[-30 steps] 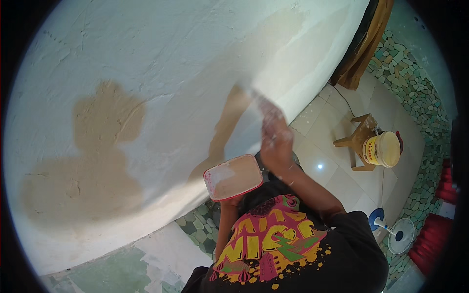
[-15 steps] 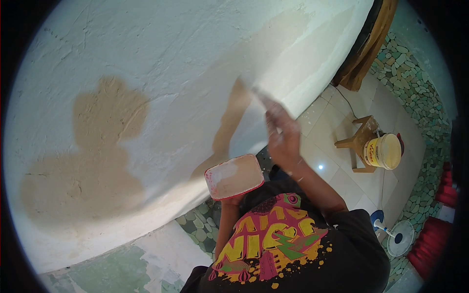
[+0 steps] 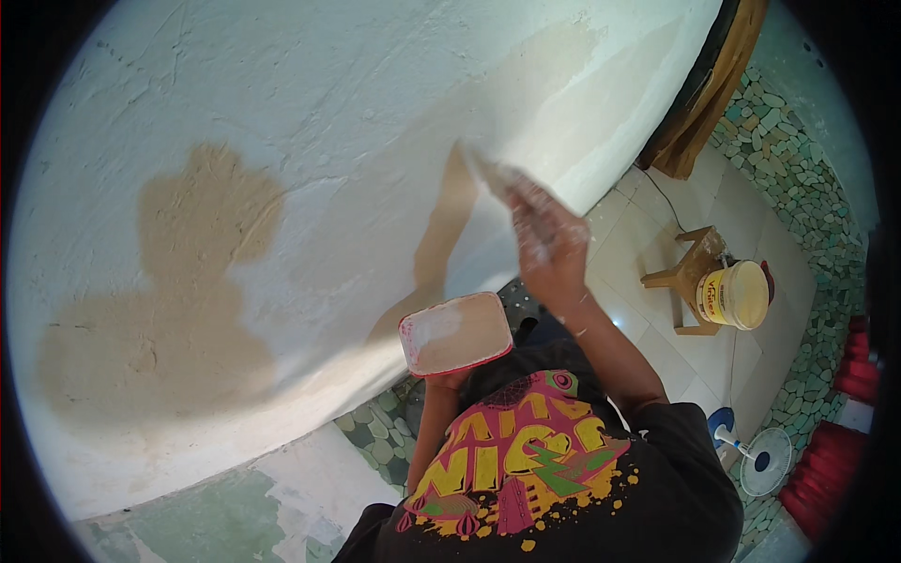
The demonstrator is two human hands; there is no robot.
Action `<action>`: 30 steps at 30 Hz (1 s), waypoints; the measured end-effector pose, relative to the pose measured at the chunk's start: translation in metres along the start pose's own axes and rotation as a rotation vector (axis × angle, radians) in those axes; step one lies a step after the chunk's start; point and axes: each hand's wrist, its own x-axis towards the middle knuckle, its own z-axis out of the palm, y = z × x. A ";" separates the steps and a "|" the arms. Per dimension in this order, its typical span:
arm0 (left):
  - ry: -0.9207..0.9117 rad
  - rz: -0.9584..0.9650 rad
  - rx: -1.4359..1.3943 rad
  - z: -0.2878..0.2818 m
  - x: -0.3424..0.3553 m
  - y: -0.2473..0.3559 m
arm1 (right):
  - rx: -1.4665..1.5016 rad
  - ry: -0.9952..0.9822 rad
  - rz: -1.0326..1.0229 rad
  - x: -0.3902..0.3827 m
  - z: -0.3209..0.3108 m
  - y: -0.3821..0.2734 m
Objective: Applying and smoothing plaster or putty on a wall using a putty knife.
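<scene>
My right hand [image 3: 549,230], smudged with white, is raised before a pale plastered wall [image 3: 357,103]. It grips a putty knife [image 3: 483,169], blurred, whose tip lies close to the wall beside the hand's shadow; whether it touches I cannot tell. Lower down, my left hand [image 3: 449,380] holds a shallow rectangular container [image 3: 460,340] with a red rim from underneath. White paste is smeared inside that container. Most of the left fingers are hidden under it.
To the right, a white bucket [image 3: 737,295] sits by a small brown stool [image 3: 690,272] on the tiled floor. A fan [image 3: 765,460] and red cloth [image 3: 831,479] are at the lower right. Brown wood [image 3: 699,103] borders the wall's far end, and a cable runs near the stool.
My right hand has turned slightly, and the putty knife's tip has shifted a little left and up. The container in my left hand has moved slightly right and up.
</scene>
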 end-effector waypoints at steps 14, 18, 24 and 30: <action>-0.080 -0.001 -0.039 -0.004 -0.007 -0.005 | -0.363 -0.181 -0.350 -0.005 -0.004 -0.003; 0.022 -0.019 -0.032 -0.006 -0.004 -0.005 | -0.854 -0.385 -0.632 0.022 -0.058 0.006; -0.096 -0.014 -0.055 -0.002 -0.010 -0.018 | -1.040 -0.525 -1.157 0.111 -0.128 0.020; -0.148 0.009 -0.069 0.007 -0.005 -0.042 | -1.148 -0.778 -1.399 0.150 -0.113 0.011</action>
